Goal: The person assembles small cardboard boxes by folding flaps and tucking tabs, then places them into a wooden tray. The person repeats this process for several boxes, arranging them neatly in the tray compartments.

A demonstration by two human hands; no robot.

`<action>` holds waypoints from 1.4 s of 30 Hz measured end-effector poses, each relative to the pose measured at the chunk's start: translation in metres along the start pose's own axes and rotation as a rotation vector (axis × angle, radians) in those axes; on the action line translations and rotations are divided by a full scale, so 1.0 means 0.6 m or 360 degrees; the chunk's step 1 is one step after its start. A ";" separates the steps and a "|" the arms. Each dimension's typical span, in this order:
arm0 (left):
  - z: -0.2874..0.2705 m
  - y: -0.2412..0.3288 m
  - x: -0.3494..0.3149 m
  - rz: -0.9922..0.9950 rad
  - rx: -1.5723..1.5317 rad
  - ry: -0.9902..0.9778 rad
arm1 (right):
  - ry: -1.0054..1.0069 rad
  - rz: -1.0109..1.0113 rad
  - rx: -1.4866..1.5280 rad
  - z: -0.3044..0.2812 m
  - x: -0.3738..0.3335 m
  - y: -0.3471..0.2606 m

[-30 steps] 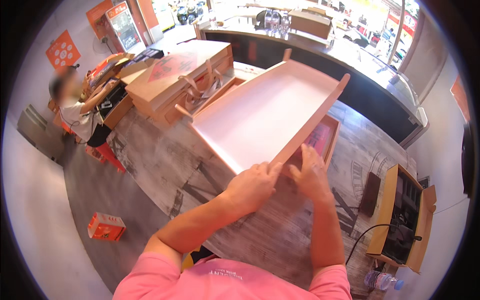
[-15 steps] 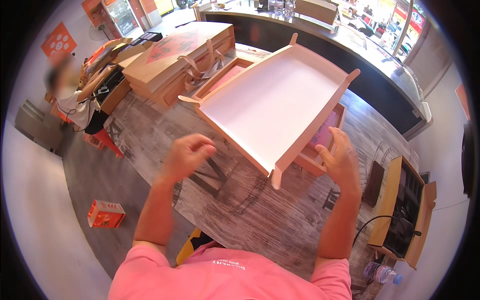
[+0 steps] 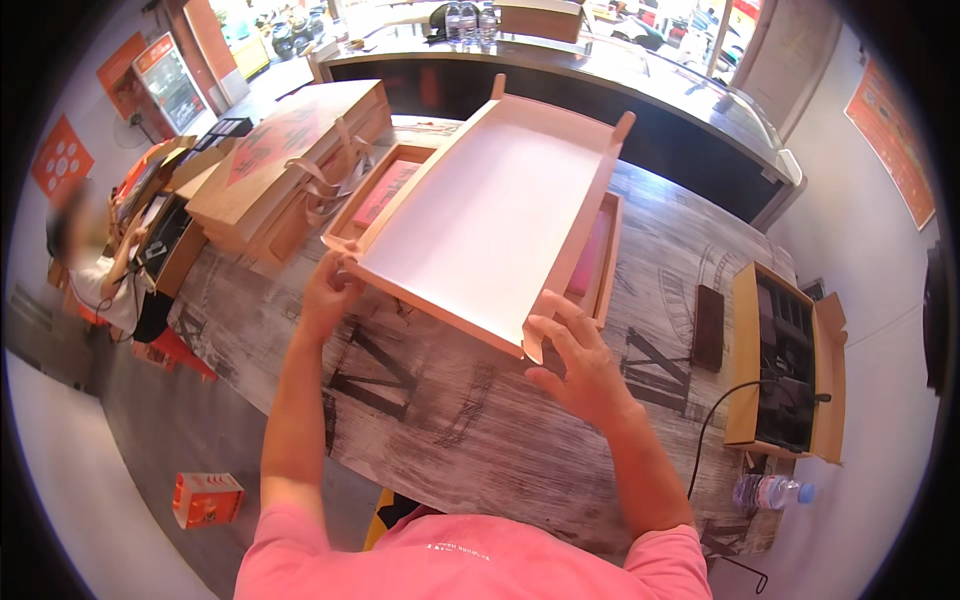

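Observation:
A shallow cardboard box lid (image 3: 470, 215) with a white inside lies open side up, tilted across a box base (image 3: 608, 262) with pink contents. Small tabs stick out at its corners. My left hand (image 3: 332, 292) is closed at the lid's near left corner, fingers pinched on the tab there. At the near right corner my right hand (image 3: 580, 365) has its fingers apart, the fingertips against the upright corner tab (image 3: 533, 342). Parts of the base and its contents are hidden under the lid.
Stacked flat boxes with ribbon handles (image 3: 290, 165) stand at the left. On the right lie a dark brown block (image 3: 708, 328), an open carton of black items (image 3: 785, 360) and a water bottle (image 3: 770, 491). Another person (image 3: 110, 280) works at far left; a counter (image 3: 560, 120) runs behind.
Both hands have moved in to the lid's near corners: the left onto the left corner, the right onto the right corner tab. The head view has shifted to the right.

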State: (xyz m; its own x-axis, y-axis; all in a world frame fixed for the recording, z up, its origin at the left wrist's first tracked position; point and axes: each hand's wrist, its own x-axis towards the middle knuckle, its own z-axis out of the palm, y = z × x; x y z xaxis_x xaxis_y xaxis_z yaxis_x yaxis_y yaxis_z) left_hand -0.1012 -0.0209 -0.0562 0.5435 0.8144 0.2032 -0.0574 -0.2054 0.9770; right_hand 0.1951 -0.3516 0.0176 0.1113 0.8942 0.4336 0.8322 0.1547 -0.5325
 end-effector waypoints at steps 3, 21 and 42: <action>0.018 0.001 -0.025 0.0029 0.0037 -0.0116 | 0.0253 -0.0074 0.0020 0.024 -0.028 0.035; 0.066 0.059 -0.064 0.0959 0.0902 -0.0360 | 0.0455 -0.0106 -0.0271 0.015 -0.061 0.076; 0.056 0.058 -0.029 0.0876 0.0612 -0.0520 | 0.0359 -0.0118 0.0023 -0.001 -0.024 0.113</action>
State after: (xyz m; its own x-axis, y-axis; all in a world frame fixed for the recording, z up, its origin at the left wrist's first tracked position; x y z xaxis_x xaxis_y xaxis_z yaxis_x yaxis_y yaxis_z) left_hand -0.0843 -0.0603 -0.0277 0.7455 0.3485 0.5682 -0.1290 -0.7609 0.6359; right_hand 0.2502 -0.3542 -0.0240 0.1698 0.7640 0.6224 0.8351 0.2238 -0.5025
